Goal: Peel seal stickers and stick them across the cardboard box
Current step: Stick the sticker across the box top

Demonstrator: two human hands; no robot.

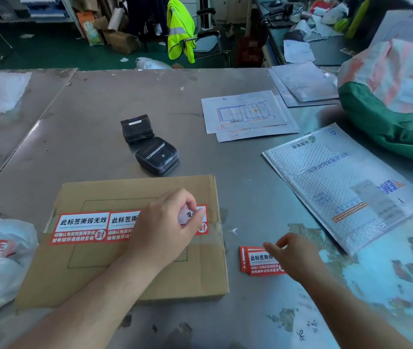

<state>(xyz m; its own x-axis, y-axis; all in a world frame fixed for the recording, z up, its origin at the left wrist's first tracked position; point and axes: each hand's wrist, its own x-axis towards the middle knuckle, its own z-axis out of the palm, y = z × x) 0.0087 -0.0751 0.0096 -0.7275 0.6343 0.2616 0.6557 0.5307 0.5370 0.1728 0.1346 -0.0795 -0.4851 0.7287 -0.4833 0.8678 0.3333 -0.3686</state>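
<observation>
My left hand (165,222) presses the row of stickers (82,229) running lengthwise across the box (135,280), fingers clenched round crumpled backing. Right hand (293,255), fingers loose, hovers over the sticker stack (255,263) just right of the box, nearer.

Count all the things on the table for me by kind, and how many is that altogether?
Cardboard box: 1
Red seal stickers on the box: 3, one partly under the left hand
Sticker stack by the right hand: 1
Black label printers: 2
Bubble mailer: 1
Total: 8
</observation>
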